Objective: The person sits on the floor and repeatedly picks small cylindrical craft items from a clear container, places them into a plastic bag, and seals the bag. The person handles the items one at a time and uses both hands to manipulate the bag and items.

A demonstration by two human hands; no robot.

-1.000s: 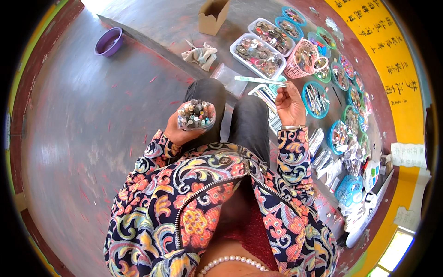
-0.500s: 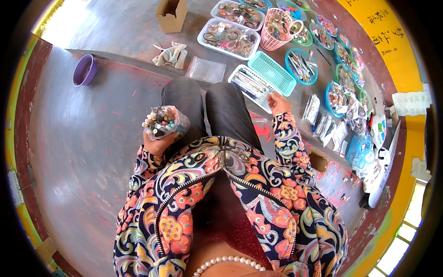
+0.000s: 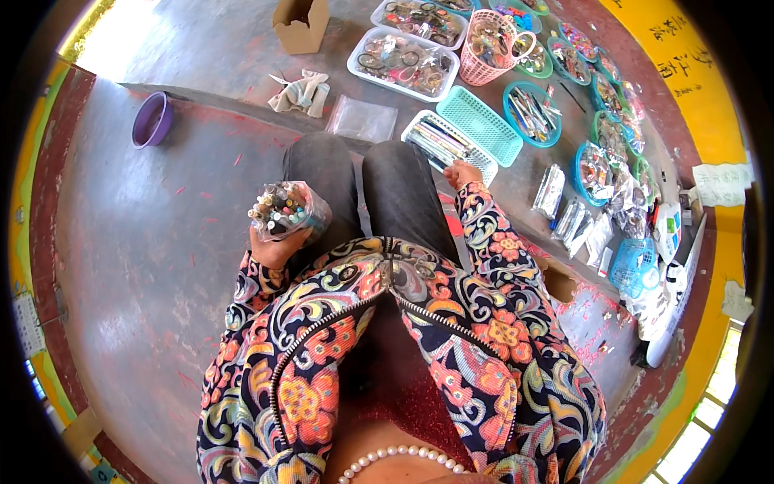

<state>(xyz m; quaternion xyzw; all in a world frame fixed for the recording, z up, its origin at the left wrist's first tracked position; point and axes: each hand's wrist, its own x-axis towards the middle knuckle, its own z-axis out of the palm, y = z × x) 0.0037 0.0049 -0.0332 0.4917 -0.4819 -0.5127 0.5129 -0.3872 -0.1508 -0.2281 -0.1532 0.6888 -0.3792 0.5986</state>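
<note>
the left hand [image 3: 274,246], left of centre in the frame, is clenched around a clear bag of pens [image 3: 288,210], held upright above the left knee. the right hand [image 3: 461,173], just right of centre, rests its fingers on the white tray of pens [image 3: 446,143]; whether that grip is closed i cannot tell. a teal basket [image 3: 480,125] lies just beside the tray, a purple bowl [image 3: 151,119] at upper left on the floor [image 3: 145,242].
</note>
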